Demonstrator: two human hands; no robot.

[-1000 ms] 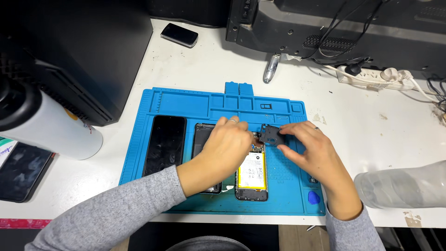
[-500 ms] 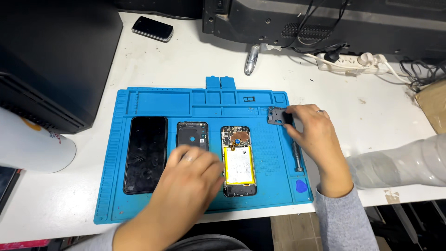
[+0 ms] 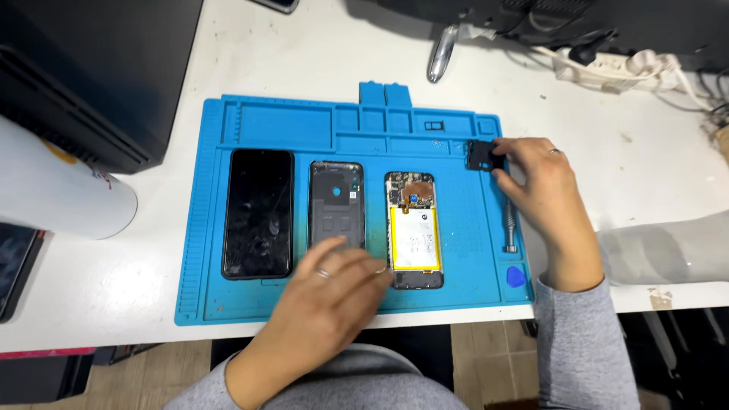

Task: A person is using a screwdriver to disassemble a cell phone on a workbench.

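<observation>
Our right hand (image 3: 541, 190), right of centre, pinches a small black square part (image 3: 481, 156) between thumb and fingertips, setting its lower edge on or just above the blue mat (image 3: 288, 125) near the mat's upper right corner. Our left hand (image 3: 334, 296), low centre, hangs loosely curled w/ fingers half spread and holds nothing; its fingertips sit over the bottom edges of the black back cover (image 3: 336, 203) and the opened phone (image 3: 414, 228).

Risks, as we judge them:
- The black part is held by its edge only, so a slip could drop it onto the mat's ribbed tray area or off toward the bench (image 3: 653, 137).
- Left fingers are very near the exposed board & yellow battery (image 3: 414, 239); a careless brush could nudge the phone or press the cell.
- The metal screwdriver (image 3: 510, 228) lies just under our right wrist; a wrist sweep could roll it off the mat.
- The blue pick (image 3: 516, 277) sits at the mat's lower right edge, close to the bench lip.

How the part looks: flat, dark, roughly square, w/ a small notch or hole we can't resolve. The opened phone lies face down mid-mat, copper-coloured patch at top, battery below. The black screen panel (image 3: 258, 212) lies flat at left, apart from the cover.
</observation>
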